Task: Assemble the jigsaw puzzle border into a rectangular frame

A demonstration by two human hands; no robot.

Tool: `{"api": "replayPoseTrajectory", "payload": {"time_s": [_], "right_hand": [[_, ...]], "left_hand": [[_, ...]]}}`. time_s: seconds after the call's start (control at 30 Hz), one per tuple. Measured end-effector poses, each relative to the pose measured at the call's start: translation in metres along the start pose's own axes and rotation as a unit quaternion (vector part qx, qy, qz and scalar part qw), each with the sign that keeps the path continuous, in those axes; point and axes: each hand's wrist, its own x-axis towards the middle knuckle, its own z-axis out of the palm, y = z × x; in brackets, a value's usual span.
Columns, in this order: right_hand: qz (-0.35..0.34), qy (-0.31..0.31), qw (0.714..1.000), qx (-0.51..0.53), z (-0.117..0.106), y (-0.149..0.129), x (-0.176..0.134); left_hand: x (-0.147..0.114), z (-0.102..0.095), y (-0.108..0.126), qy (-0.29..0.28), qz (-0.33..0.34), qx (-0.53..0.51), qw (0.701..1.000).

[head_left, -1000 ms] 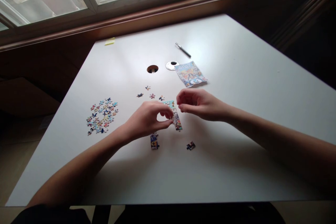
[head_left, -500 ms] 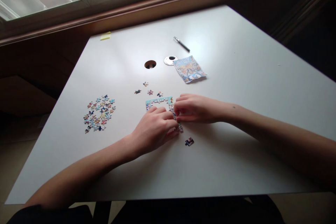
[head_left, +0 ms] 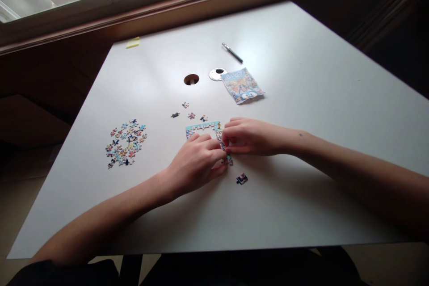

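A partly joined jigsaw puzzle border [head_left: 203, 126] lies on the white table, its blue top edge showing and its lower left part hidden under my left hand. My left hand [head_left: 200, 157] rests over it with bent fingers, the fingertips at the border's right side. From the right, my right hand [head_left: 241, 136] reaches the same side, thumb and fingers pinched on the joined edge pieces [head_left: 229, 159]. What exactly sits between the fingertips is hard to see. Just below the hands lies a dark corner-like puzzle piece [head_left: 241, 178], apart from the rest.
Several loose puzzle pieces [head_left: 127, 143] are spread at the left. A few single pieces [head_left: 191, 115] lie above the border. Farther back are a picture sheet [head_left: 243, 86], a pen [head_left: 232, 52], a round table hole [head_left: 191, 80], its metal cover [head_left: 217, 74] and a yellow sticky note [head_left: 133, 42].
My left fingertips have shifted slightly up and left along the border's right side, showing more of its lower end. My right hand stays in nearly the same place. The view has tilted slightly.
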Motion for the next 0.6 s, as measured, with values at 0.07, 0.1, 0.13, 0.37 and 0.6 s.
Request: {"api": "replayPoseTrajectory", "payload": {"time_s": [0.07,0.1,0.13,0.37,0.6], "right_hand": [[-0.001,0.000,1.000,0.002,-0.0001,-0.0001,0.0001],[-0.001,0.000,1.000,0.003,-0.0001,-0.0001,0.0002],[-0.002,0.000,1.000,0.003,0.0000,0.0000,0.0004],[-0.006,0.002,1.000,-0.001,0.0013,0.0008,0.0015],[-0.007,0.004,1.000,0.004,0.0001,-0.0003,0.0017]], "left_hand": [[0.0000,0.0001,0.0002,-0.001,0.001,-0.002,1.000],[-0.0001,0.0000,0.0002,0.000,0.001,-0.003,1.000],[-0.0003,-0.0002,0.0004,0.001,0.002,-0.003,1.000],[-0.0030,-0.0021,0.0017,0.009,0.031,0.017,0.999],[-0.0024,-0.0006,0.0011,0.001,0.040,0.037,0.999]]}}
